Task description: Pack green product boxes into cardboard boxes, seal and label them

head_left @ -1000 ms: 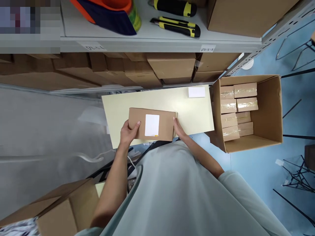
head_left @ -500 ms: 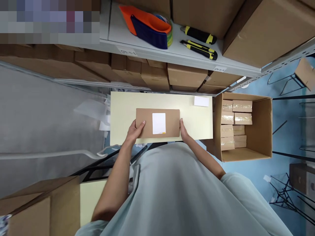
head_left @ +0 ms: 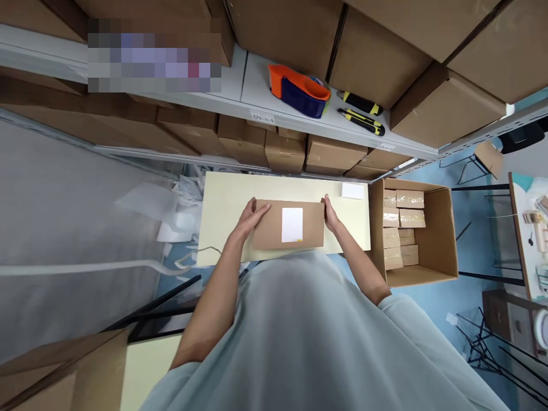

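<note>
A flat brown cardboard box (head_left: 269, 231) with a white label (head_left: 292, 224) on top is over the pale yellow table (head_left: 226, 197), near its front edge. My left hand (head_left: 251, 218) grips the box's left end, thumb on the top face and fingers at the side. At the opposite end, my right hand (head_left: 330, 216) presses against the side, its fingers partly hidden. Both hands hold the box between them. A small white box or stack of cards (head_left: 352, 190) lies at the table's back right corner.
Right of the table, an open carton (head_left: 436, 240) holds several small taped boxes (head_left: 410, 199). A shelf above bears an orange and blue tape dispenser (head_left: 299, 92) and two cutters (head_left: 362, 121). Crumpled white packing material (head_left: 188, 197) lies left; another carton (head_left: 94, 371) stands lower left.
My view has shifted, showing more of the shelf. The box has come closer to my body, and my left hand has slid toward its far left corner. Both hands stay on it.
</note>
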A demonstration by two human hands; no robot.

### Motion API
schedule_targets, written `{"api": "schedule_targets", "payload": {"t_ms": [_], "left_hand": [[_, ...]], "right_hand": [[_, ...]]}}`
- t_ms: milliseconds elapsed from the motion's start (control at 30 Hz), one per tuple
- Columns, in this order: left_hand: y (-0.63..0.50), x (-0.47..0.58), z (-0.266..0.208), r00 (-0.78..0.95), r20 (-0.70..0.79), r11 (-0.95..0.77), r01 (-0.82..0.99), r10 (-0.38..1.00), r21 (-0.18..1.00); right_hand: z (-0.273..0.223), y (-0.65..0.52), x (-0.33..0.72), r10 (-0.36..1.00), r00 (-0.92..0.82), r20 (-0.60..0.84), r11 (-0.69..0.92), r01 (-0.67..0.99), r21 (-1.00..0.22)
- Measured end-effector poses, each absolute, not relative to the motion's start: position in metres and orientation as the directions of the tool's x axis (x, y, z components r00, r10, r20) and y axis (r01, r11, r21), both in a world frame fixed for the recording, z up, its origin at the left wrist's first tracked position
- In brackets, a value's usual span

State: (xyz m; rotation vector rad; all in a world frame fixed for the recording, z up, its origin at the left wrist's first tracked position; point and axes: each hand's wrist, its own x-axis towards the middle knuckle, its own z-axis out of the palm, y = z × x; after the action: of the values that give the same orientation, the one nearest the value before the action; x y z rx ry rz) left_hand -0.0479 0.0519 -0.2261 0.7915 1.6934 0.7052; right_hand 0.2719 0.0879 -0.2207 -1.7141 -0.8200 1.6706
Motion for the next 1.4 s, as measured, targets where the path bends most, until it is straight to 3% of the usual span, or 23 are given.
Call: {"api": "schedule_targets", "payload": {"t_ms": [100, 233, 433, 600, 800, 1033, 1267, 1400], "left_hand": [[0.063, -0.046, -0.22, -0.13, -0.644, 0.656, 0.193, 0.754, 0.729], [0.067, -0.052, -0.218, -0.066, -0.624, 0.619, 0.24, 0.779, 0.748], [0.075, -0.06, -0.219, 0.026, -0.628, 0.609, 0.216, 0.777, 0.763], [0.071, -0.055, -0.223, -0.048, -0.57, 0.571, 0.129, 0.82, 0.811], [0.023, -0.067, -0.232, -0.234, -0.545, 0.54, -0.093, 0.805, 0.837], [-0.042, -0.073, -0.241, -0.212, -0.589, 0.595, -0.044, 0.78, 0.803], [-0.055, -0.069, -0.238, -0.257, -0.615, 0.643, 0.033, 0.746, 0.765], [-0.045, -0.061, -0.209, -0.258, -0.547, 0.582, 0.082, 0.796, 0.809]], "right_hand": [[-0.221, 0.091, 0.268, 0.758, 0.096, -0.645, -0.652, 0.119, -0.749], [-0.22, 0.085, 0.265, 0.839, 0.132, -0.527, -0.542, 0.261, -0.798], [-0.211, 0.083, 0.262, 0.874, 0.163, -0.458, -0.485, 0.345, -0.804], [-0.197, 0.079, 0.258, 0.879, 0.17, -0.446, -0.474, 0.416, -0.776], [-0.178, 0.03, 0.272, 0.848, 0.247, -0.469, -0.525, 0.277, -0.805], [-0.179, -0.059, 0.263, 0.769, 0.246, -0.59, -0.63, 0.136, -0.765], [-0.18, -0.074, 0.239, 0.809, 0.244, -0.535, -0.571, 0.107, -0.814], [-0.163, -0.069, 0.25, 0.867, 0.275, -0.416, -0.471, 0.175, -0.865]]}}
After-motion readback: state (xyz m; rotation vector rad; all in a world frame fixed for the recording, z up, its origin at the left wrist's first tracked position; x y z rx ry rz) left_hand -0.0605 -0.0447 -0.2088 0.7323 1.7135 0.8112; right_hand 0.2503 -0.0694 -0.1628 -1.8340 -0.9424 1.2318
